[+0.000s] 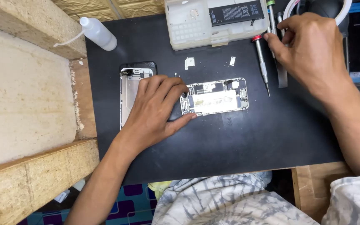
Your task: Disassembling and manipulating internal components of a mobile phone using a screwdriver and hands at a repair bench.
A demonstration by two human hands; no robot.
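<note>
My left hand (155, 110) presses the opened phone (215, 97) flat; my right hand (309, 52) pinches a screwdriver (261, 62) near the worktop's far edge. A nudge could scatter loose screws.

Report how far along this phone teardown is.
Done: the screen panel lies detached, and the battery sits on the parts box. In hand: left hand steadies the opened phone body; right hand reaches the screwdrivers. Left: its inner boards remain in place.

Black mat (230, 141); white squeeze bottle (98, 33); red-capped screwdriver (261, 62); grey-white tie-dye shorts (230, 204).
</note>
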